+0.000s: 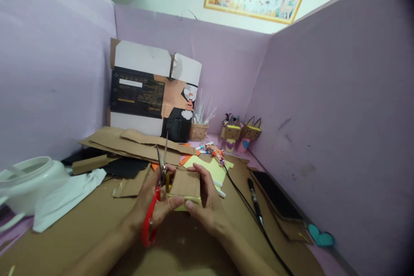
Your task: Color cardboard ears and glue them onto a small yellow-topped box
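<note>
Between my two hands is a small cardboard box (186,183) with a yellowish edge along its near side. My left hand (157,207) presses the box's left side, thumb at the near edge. Red-handled scissors (150,220) also hang in that hand, their blades apart and pointing up and away. My right hand (210,209) is wrapped round the right side of the box, its thumb at the near edge and its fingers at the far corner. Yellow paper (218,170) lies just behind the hands.
Cardboard sheets (142,148) and a white pot (35,183) lie left. A glue gun (217,153) trails a black cable. Right are a pen (255,200), a dark phone-like slab (276,194) and teal hearts (321,236). Cardboard animal figures (233,133) stand behind, near a basket (198,131).
</note>
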Available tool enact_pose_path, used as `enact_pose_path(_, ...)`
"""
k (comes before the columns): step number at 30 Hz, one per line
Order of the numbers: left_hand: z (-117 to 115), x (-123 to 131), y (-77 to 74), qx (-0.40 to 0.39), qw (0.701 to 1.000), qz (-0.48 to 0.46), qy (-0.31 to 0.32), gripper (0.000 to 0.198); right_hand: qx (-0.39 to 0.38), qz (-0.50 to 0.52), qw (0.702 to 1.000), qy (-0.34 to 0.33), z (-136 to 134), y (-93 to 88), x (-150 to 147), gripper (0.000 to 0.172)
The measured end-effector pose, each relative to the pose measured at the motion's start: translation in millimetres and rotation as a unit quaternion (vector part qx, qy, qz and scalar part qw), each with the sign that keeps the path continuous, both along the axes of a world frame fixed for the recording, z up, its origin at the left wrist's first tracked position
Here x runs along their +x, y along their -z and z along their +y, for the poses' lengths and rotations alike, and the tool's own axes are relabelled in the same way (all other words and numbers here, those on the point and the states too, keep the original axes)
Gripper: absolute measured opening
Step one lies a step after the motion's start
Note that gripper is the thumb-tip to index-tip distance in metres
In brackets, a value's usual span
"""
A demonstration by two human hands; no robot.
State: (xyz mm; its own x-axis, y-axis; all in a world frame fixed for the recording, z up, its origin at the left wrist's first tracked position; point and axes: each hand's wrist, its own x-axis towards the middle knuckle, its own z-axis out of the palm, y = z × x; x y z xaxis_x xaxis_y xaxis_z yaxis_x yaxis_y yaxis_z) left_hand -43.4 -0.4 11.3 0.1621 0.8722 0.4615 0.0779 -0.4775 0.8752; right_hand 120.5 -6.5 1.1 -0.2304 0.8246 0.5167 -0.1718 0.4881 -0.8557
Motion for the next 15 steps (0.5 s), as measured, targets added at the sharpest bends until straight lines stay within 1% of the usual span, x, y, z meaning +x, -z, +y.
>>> enact_pose_path(4,3.2,0.0,0.0,-0.012,1.0,0.013,-0.011,0.048,-0.006,-0.017,1.0,0.007,2.7,1.0,1.3,0.065)
enact_pose_path(8,2.1,0.1,-5.2,-0.01,0.999,0.014,-0.042,0.045,-0.02,-0.07,0.997,0.04,5.4,4.2,2.5,0.074)
enact_pose_path(9,1.1,0.3,-6.6,-0.008,0.999,0.014,-0.048,0.044,-0.032,-0.085,0.995,0.048,6.3,5.8,2.8,0.073)
enact_pose_path(11,0.1,0.7,-8.5,-0.008,0.998,0.034,-0.044,0.048,-0.043,-0.111,0.989,0.089,10.1,9.8,4.6,0.07)
enact_pose_path(13,1.3,0.4,-8.8,-0.017,0.998,0.04,-0.037,0.049,-0.051,-0.103,0.985,0.126,17.2,14.4,8.3,0.068)
enact_pose_path(14,2.6,-0.4,-8.5,-0.023,0.998,0.049,-0.032,0.049,-0.063,-0.098,0.983,0.14,21.7,16.7,10.7,0.066)
enact_pose_path(15,4.3,-1.8,-8.0,-0.032,0.997,0.055,-0.042,0.048,-0.083,-0.106,0.979,0.155,26.4,18.9,13.2,0.063)
